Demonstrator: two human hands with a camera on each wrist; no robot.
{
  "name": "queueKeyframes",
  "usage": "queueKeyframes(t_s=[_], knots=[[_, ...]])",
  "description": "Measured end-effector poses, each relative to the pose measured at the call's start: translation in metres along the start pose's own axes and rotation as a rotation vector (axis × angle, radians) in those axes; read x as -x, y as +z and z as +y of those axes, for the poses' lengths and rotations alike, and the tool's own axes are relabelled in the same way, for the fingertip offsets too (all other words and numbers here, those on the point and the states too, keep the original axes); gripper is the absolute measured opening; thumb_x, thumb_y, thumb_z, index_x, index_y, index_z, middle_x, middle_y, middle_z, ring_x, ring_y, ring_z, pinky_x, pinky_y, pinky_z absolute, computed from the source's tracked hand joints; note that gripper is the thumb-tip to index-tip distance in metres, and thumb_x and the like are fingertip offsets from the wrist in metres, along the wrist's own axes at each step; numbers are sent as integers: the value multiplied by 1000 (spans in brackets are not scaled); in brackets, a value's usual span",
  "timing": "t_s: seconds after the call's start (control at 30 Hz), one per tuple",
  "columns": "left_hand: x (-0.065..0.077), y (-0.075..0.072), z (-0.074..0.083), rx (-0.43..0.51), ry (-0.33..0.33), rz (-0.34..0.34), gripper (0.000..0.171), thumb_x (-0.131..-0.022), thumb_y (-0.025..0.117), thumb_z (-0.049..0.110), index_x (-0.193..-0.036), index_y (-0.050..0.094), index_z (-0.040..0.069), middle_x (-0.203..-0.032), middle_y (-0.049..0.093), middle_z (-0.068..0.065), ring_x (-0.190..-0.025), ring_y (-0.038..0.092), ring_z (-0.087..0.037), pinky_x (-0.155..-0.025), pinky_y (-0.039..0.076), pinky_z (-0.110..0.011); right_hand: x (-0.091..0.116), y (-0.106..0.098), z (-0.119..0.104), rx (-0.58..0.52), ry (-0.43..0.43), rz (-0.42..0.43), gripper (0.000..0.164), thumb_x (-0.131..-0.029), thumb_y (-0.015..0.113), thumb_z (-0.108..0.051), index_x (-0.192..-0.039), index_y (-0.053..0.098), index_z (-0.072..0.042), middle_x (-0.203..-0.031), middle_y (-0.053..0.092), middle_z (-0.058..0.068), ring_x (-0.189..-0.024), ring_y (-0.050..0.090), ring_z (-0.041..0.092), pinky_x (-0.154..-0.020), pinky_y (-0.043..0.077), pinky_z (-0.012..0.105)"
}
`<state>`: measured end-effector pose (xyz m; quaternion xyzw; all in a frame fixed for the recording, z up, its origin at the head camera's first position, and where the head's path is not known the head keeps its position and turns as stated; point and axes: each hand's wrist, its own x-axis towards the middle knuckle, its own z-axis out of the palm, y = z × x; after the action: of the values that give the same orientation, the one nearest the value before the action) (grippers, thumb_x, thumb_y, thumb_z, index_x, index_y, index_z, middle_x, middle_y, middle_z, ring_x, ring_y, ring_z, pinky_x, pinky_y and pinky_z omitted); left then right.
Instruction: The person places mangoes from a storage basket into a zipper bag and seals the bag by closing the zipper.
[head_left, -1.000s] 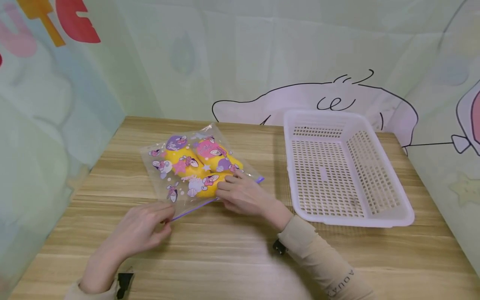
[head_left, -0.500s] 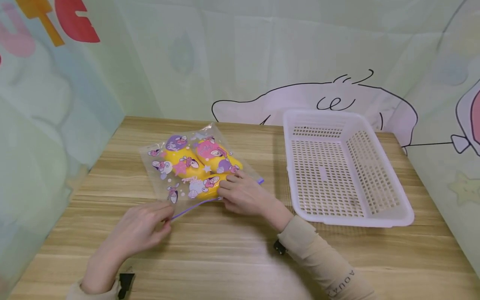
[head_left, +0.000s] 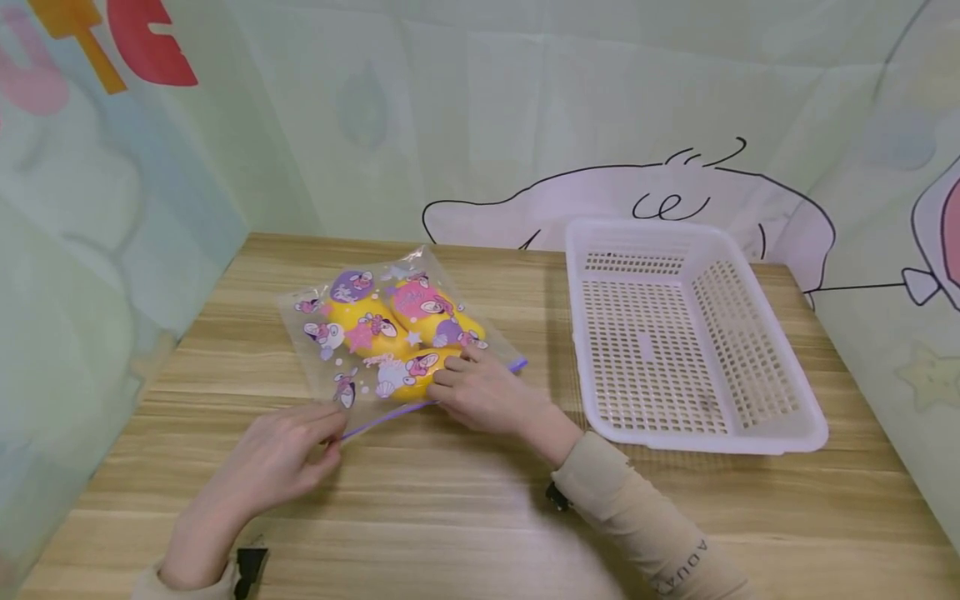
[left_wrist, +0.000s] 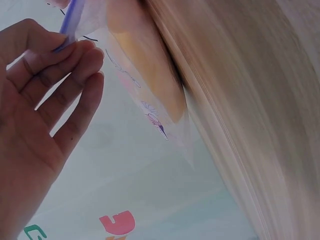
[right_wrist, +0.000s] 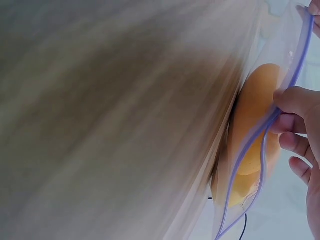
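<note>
A clear zip-lock bag [head_left: 337, 367] with pink and purple cartoon prints lies flat on the table, its purple zip edge [head_left: 390, 414] toward me. Three smooth yellow fruits, mango-like [head_left: 360, 325], fill it. My left hand [head_left: 281, 450] pinches the zip's left corner between thumb and index finger, other fingers loosely bent, as the left wrist view shows. Farther right along the strip, my right hand [head_left: 487, 392] pinches the zip between thumb and index finger. In the right wrist view, the zip [right_wrist: 260, 127] gapes into two strips on one side of that pinch and runs as one toward the left hand.
A white plastic basket [head_left: 686, 442] with a perforated bottom and nothing in it stands right of the bag. The wood-grain table [head_left: 420, 517] meets printed cloth walls [head_left: 480, 108] at the back and sides.
The right hand has shifted slightly to the left along the zip. Between the hands the zip edge bowed a little, then straightened. The left hand keeps its pinch at the corner.
</note>
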<state>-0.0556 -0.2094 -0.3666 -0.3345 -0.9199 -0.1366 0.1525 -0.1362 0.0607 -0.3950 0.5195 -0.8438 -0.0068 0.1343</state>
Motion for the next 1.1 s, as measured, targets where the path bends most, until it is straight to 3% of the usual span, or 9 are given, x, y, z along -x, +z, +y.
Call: queueKeyframes(t_s=[0.73, 1.1], knots=[[-2, -5, 1, 6, 13, -21, 28, -63, 67, 6, -68, 47, 26, -66, 45, 17, -58, 32, 5, -48, 30, -15, 9, 2, 8, 52, 7, 81, 12, -95, 55, -32, -95, 63, -25, -94, 66, -12, -89, 55, 13, -90, 37, 31], [1, -6, -3, -3, 11, 9, 29, -64, 67, 6, -67, 45, 25, -65, 42, 15, -59, 30, 4, -48, 28, -15, 16, 4, 14, 36, 37, 138, 12, -94, 57, -34, -94, 65, -25, -86, 62, -11, -86, 54, 14, -87, 39, 32]])
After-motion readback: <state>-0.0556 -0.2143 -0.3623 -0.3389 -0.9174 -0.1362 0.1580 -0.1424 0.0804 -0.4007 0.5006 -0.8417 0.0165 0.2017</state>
